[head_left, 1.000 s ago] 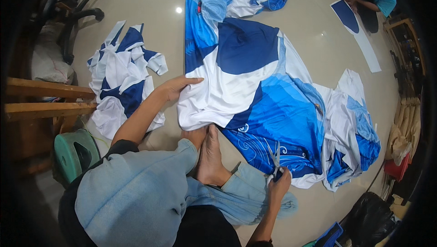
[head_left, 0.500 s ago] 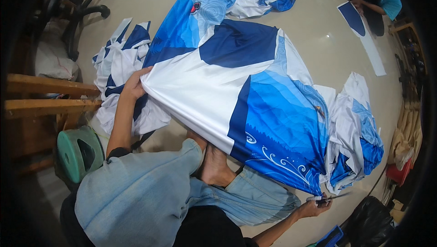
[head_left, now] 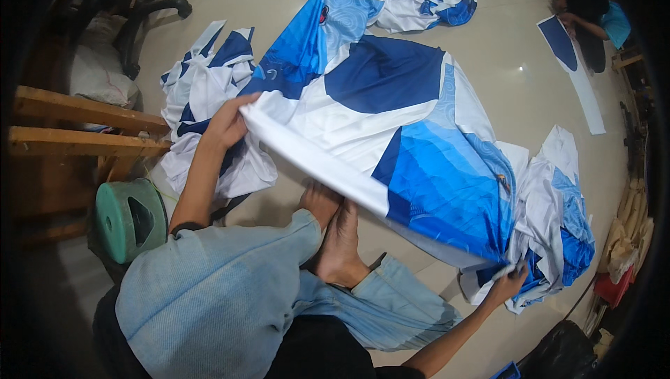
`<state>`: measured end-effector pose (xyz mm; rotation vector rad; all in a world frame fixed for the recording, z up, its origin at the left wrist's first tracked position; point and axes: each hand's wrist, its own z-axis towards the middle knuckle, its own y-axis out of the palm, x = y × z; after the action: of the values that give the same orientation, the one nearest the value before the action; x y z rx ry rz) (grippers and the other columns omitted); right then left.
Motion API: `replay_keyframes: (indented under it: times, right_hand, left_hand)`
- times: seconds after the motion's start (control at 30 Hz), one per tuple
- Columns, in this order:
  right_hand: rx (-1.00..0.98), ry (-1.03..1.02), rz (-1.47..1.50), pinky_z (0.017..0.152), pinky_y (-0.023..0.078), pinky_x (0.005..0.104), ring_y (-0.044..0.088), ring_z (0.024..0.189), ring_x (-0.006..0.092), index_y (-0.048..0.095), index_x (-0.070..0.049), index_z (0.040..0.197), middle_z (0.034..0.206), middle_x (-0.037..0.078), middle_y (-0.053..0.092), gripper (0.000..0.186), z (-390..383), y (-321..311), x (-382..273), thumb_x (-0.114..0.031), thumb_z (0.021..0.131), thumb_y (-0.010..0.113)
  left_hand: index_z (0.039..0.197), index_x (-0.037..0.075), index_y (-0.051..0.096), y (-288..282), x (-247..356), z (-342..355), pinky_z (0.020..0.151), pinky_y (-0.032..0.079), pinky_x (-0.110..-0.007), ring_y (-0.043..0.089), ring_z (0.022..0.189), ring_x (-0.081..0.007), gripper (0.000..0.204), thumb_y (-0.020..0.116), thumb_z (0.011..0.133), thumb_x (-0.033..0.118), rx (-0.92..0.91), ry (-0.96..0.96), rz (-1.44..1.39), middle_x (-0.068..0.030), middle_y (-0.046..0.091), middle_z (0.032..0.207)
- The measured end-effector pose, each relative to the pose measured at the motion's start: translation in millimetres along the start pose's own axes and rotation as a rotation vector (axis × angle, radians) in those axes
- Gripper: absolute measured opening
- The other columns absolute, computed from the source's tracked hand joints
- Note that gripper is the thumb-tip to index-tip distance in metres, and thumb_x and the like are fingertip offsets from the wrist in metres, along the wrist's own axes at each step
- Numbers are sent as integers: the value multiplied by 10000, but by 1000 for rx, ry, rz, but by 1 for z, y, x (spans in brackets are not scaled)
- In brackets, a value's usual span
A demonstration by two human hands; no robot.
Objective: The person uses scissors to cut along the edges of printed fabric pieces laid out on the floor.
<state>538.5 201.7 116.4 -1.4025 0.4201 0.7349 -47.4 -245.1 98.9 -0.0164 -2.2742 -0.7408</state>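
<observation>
Blue-and-white printed jersey [head_left: 447, 162]: on the floor [head_left: 499, 51], near edge raised between both hands. Left hand [head_left: 227, 122]: clamped on white corner. Right hand [head_left: 511, 283]: clamped at blue corner, detail blurred. Handling: even tension advisable, edge straight, folds shaken out.

The cloth [head_left: 447, 162], white, navy and bright blue, lay spread beyond the feet [head_left: 343, 250], its near edge straight and raised, its white part creased.

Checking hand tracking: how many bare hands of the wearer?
2: left hand at left end of blue-and-white printed cloth; right hand near its lower right corner.
</observation>
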Motion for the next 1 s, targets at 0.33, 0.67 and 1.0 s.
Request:
replay_keyframes:
  times: [0.33,0.67,1.0]
  right_hand:
    - [70,-189,-159,887,498,389,667,989,325,539,8,1309,1118,233,678,536,57,120,-50,-248,888,748]
    - [-7,-370,-190,915,492,411,640,1100,360,503,-22,1354,1207,218,649,582,117,206,-55,-306,899,729]
    - [-36,-129,-453,939,484,429,625,1126,379,495,-32,1366,1218,219,645,560,217,194,-71,-272,905,705]
  left_hand:
    - [1322,38,520,142,-15,87,1132,300,-446,439,1273,-403,485,650,856,72,315,1136,805,-196,514,1297]
    - [1491,146,420,174,-103,243,1132,108,-701,193,1474,-436,823,358,925,740,2,945,2024,-177,322,1569]
    - [1447,79,459,292,-54,347,1162,233,-578,318,1432,-392,629,495,982,501,-21,459,2015,-210,401,1506]
